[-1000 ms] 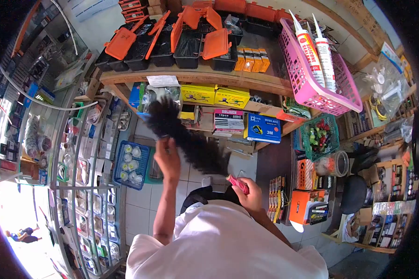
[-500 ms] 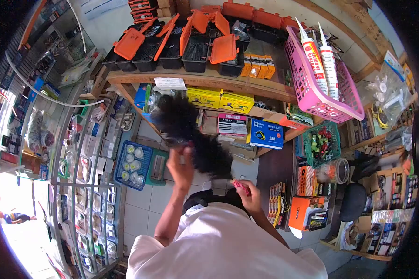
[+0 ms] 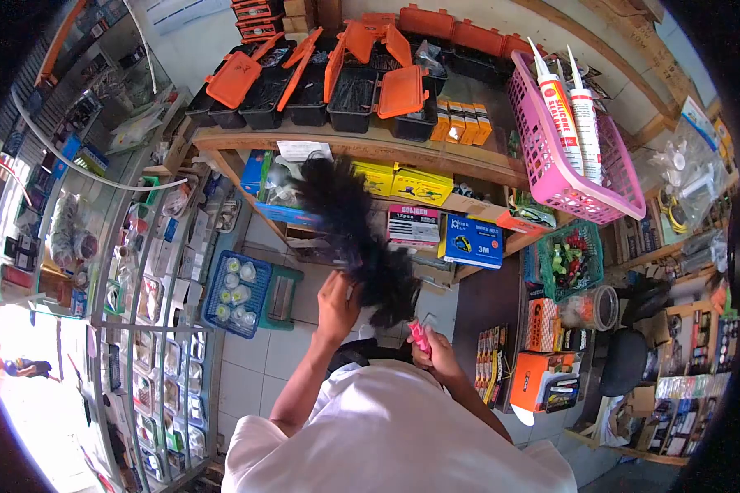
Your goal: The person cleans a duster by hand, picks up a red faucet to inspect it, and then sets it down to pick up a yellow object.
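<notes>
- Ahead of us stands the wooden shelf unit [image 3: 362, 146], with open black bins on top and yellow boxes [image 3: 419, 187] underneath.
- On its right side, our pink basket [image 3: 543, 164] holds two upright sealant tubes [image 3: 557, 119].
- Our black feather duster [image 3: 358, 230] slants between our body and the shelf, its tip overlapping the opening under the shelf top in our view; we can't tell if it touches anything there.
- Our left hand [image 3: 335, 308] has just shifted down the feathers, nearer the handle end, leaving the upper plumes free of our fingers. Its fingers are bent by the lower feathers, but we can't tell whether they grasp any.
- Our right hand [image 3: 440, 357] is wrapped around the pink handle [image 3: 420, 335], so that end is what we can clearly see supported.
</notes>
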`<state>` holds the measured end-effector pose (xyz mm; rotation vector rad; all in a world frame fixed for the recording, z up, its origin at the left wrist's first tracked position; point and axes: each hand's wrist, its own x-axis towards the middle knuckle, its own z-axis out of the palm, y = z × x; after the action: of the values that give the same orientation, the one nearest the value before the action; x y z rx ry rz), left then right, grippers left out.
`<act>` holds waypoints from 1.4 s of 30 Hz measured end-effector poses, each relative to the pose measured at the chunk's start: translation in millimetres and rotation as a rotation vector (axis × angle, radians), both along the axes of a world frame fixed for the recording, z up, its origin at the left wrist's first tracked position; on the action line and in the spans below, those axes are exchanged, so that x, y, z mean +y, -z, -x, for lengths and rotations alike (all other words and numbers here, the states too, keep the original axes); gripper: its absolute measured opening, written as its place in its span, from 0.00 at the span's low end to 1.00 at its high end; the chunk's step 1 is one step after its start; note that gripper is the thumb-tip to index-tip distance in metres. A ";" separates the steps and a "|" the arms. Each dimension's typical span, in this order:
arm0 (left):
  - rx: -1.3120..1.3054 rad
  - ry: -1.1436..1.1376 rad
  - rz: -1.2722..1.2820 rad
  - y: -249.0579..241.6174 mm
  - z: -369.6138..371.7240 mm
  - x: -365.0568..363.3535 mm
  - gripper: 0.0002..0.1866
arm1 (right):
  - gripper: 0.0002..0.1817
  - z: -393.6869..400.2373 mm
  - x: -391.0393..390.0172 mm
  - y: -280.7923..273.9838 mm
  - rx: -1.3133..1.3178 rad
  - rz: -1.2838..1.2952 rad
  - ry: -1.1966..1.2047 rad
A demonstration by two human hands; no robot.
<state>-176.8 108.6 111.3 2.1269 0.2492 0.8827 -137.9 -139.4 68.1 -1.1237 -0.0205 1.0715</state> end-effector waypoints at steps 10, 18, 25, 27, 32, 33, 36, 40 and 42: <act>-0.305 -0.562 0.231 -31.0 -12.5 82.5 0.06 | 0.25 -1.1 -27.6 14.4 0.166 0.031 -0.177; -0.186 -0.422 0.416 -2.9 -12.1 39.9 0.08 | 0.25 -14.7 -30.2 11.5 0.191 0.012 -0.003; 0.128 -0.127 0.269 6.6 0.3 -11.0 0.09 | 0.25 -24.0 -13.1 -21.6 -0.196 -0.036 -0.007; 0.194 0.136 0.148 14.1 4.3 -25.4 0.13 | 0.25 -25.3 1.6 -26.2 -0.194 -0.044 0.019; 0.126 0.045 0.259 15.3 -7.8 -27.7 0.15 | 0.25 -23.7 21.4 -23.4 -0.087 -0.084 0.040; 0.088 0.011 0.243 12.9 -9.9 -23.2 0.14 | 0.25 -21.2 23.0 -24.0 -0.071 -0.094 0.037; 0.165 0.027 0.219 9.4 -12.0 -16.5 0.15 | 0.26 -21.2 24.4 -28.3 0.025 -0.163 0.012; 0.258 0.113 0.163 29.9 -14.1 -24.7 0.15 | 0.25 -32.3 39.0 -47.1 -0.048 -0.247 0.032; 0.208 0.155 0.285 6.1 -8.4 -45.0 0.13 | 0.25 -35.8 41.0 -50.5 -0.068 -0.210 0.036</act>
<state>-168.4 63.6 105.2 1.9398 0.2929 0.5031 -102.1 -98.4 118.6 -0.9663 -0.1629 0.9743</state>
